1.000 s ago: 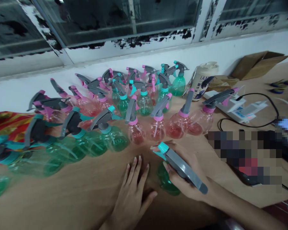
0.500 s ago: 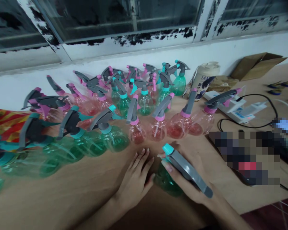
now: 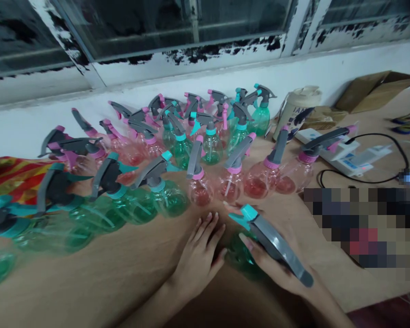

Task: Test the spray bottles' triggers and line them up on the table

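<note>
My right hand (image 3: 276, 269) is wrapped around a green spray bottle (image 3: 276, 241) with a grey head and a teal nozzle. Its thumb lies along the near side, and its fingertips show past the teal trigger. The bottle's green body is partly hidden by that hand. Beside it, my left hand (image 3: 198, 255) lies flat on the wooden table (image 3: 123, 273), fingers slightly apart and holding nothing. Just beyond the hands stand a pink spray bottle (image 3: 201, 189) and several more like it. A green spray bottle (image 3: 169, 198) is nearest on the left.
Several pink and green spray bottles crowd toward the wall. At the back right are a cream cup (image 3: 297, 109), a white power strip (image 3: 351, 161) with a black cable, and a cardboard box (image 3: 372, 93). A red and yellow striped bag (image 3: 7, 175) lies at left.
The view has shifted slightly, so everything sits further right. The right hand's fingers have stretched away from the spray bottle's trigger, which now shows. The left hand stays flat on the table.
</note>
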The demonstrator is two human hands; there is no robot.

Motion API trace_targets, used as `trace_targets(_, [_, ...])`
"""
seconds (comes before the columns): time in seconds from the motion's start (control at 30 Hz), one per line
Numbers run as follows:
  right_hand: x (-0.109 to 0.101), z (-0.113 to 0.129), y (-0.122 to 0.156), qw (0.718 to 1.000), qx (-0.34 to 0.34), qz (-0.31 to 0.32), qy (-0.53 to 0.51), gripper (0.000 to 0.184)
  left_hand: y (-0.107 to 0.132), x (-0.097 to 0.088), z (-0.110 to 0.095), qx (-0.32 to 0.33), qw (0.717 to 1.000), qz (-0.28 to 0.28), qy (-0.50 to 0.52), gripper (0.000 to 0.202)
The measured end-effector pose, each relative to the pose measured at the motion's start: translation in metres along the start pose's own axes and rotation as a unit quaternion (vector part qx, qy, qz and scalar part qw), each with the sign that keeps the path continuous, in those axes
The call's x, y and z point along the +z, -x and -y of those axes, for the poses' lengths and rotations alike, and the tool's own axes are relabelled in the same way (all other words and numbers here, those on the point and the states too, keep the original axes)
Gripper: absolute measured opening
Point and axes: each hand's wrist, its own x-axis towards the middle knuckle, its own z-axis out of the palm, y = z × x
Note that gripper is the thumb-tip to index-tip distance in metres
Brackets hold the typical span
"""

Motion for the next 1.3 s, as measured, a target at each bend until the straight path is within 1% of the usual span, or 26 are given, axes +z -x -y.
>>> trace_targets(0.2, [-0.0006,0.0017,-0.0023,1.000,0.008,-0.002,-0.016,0.046,0.0015,0.0010,0.0009,-0.003,1.000,-0.012,0.011,0.049])
trace_targets(0.33, [-0.0019,0.0044,-0.0021,1.000,-0.005,-0.006,0.004,0.043,0.0023,0.0025,0.0002,-0.005,1.000,-0.024,0.018,0.048])
trace_targets(0.4, [-0.0026,0.0067,-0.0026,1.000,-0.011,0.002,0.011,0.038,0.0023,0.0025,-0.0001,-0.004,0.999,-0.027,0.021,0.048])
trace_targets(0.57, [-0.0027,0.0105,-0.0068,1.000,-0.012,-0.006,-0.002,0.016,0.0017,0.0018,0.0005,-0.003,0.999,-0.026,0.030,0.048])
trace_targets(0.67, [-0.0026,0.0096,-0.0082,1.000,-0.014,-0.002,0.002,0.011,0.0017,0.0018,0.0004,-0.003,0.999,-0.025,0.028,0.047])
trace_targets(0.73, [-0.0023,0.0079,-0.0070,1.000,-0.017,-0.001,0.006,0.013,0.0019,0.0022,0.0001,-0.003,1.000,-0.022,0.021,0.048])
trace_targets(0.83, [-0.0019,0.0054,-0.0033,1.000,0.000,0.002,0.008,0.026,0.0024,0.0033,-0.0006,-0.003,1.000,-0.018,0.007,0.049])
trace_targets(0.9, [-0.0022,0.0049,-0.0012,1.000,0.014,0.013,0.008,0.029,0.0026,0.0040,-0.0010,-0.002,1.000,-0.017,0.000,0.050])
trace_targets(1.0, [-0.0035,0.0060,-0.0003,1.000,0.008,0.018,0.017,0.030,0.0027,0.0046,-0.0015,-0.002,1.000,-0.017,-0.002,0.049])
trace_targets(1.13, [-0.0043,0.0066,-0.0018,0.999,0.001,0.015,0.035,0.040,0.0030,0.0048,-0.0020,-0.008,1.000,-0.013,0.006,0.050])
trace_targets(1.3, [-0.0013,0.0032,-0.0011,1.000,0.004,0.007,0.030,0.033,0.0037,0.0052,-0.0015,-0.014,1.000,-0.016,0.021,0.049])
